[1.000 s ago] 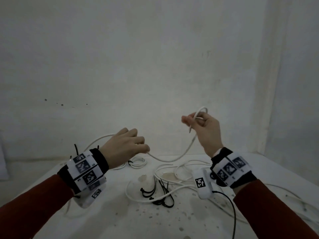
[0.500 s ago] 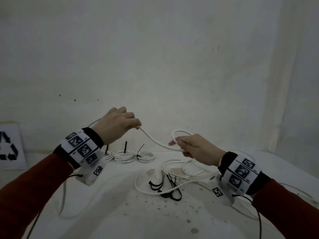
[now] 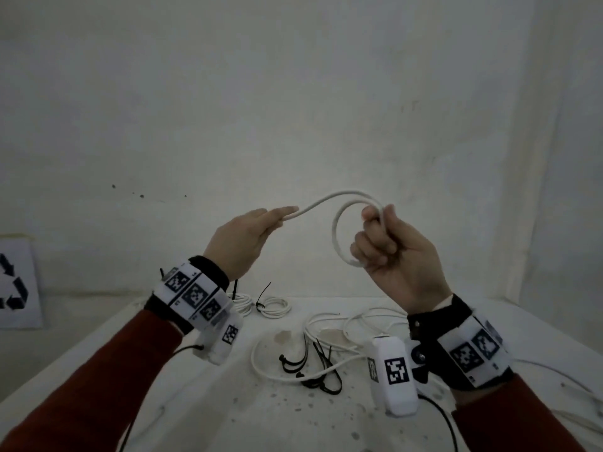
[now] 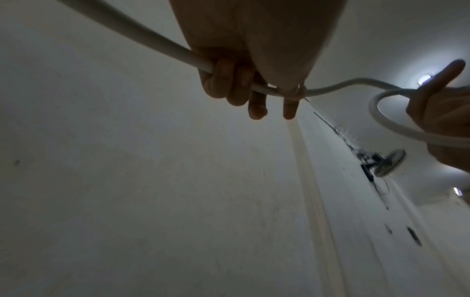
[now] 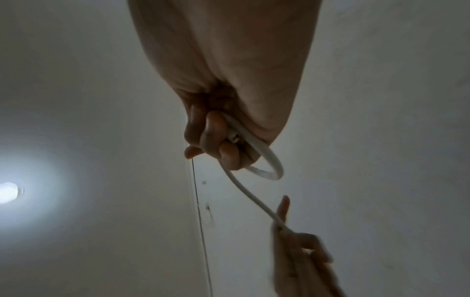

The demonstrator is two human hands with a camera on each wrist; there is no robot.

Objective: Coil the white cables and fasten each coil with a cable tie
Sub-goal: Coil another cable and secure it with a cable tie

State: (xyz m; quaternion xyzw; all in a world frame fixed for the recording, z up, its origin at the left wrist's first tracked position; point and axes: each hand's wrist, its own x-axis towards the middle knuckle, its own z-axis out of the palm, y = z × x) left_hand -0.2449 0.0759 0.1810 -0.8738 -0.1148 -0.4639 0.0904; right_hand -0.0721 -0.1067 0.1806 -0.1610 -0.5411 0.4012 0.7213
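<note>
A white cable (image 3: 336, 194) is held up in the air above the table between both hands. My right hand (image 3: 380, 238) grips a small round loop of it (image 3: 336, 238), with the cable's cut end tucked in the fist (image 5: 232, 138). My left hand (image 3: 257, 230) holds the running length a short way to the left, fingers curled round it (image 4: 229, 80). The rest of that cable trails out of view behind my left hand (image 4: 122, 26). Black cable ties (image 3: 313, 363) lie in a small heap on the table below.
The white table (image 3: 228, 402) is speckled with stains. Loose white cables (image 3: 329, 327) sprawl at centre right. Tied coils (image 3: 274, 306) sit at the back near the wall. A recycling sign (image 3: 14, 285) leans at far left.
Both hands have risen and come closer together. The right hand has turned upright, and the loop it holds now stands as a full ring beside the left hand's fingertips.
</note>
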